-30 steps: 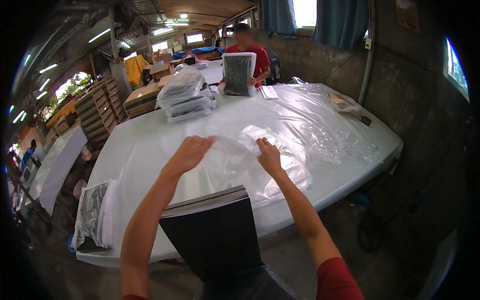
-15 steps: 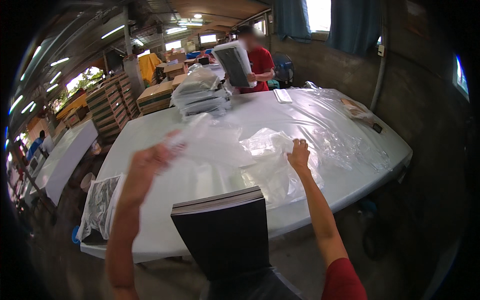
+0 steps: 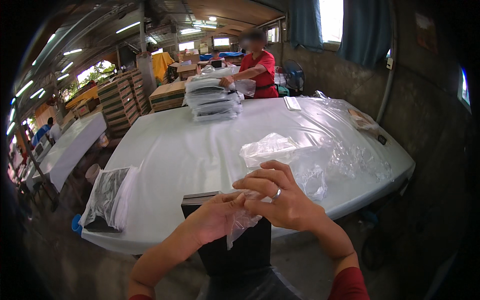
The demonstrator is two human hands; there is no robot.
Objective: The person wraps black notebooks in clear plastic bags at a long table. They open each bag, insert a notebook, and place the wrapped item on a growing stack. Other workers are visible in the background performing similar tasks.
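Observation:
Both of my hands meet in front of me over a crumpled clear plastic bag [image 3: 241,231]. My left hand [image 3: 212,220] pinches it between thumb and fingers. My right hand [image 3: 285,200], with a ring on one finger, has its thumb and fingertips closed on the same plastic, and its other fingers arch above. Part of the bag hangs down between the hands. Just below and behind them is a thick stack of black sheets [image 3: 235,257] at the table's near edge, its layered top edge partly hidden by my left hand.
Loose clear plastic bags [image 3: 305,162] lie on the white-covered table [image 3: 170,155]. A wrapped black pack [image 3: 107,197] sits at the near left corner. Across the table, a person in red [image 3: 261,75] has a hand on a pile of wrapped packs [image 3: 212,100]. Cartons [image 3: 167,95] stand beyond.
My left hand has swung right and my right hand has come back toward me, so both now meet on the plastic. Across the table, the person's pack has gone from their raised hands.

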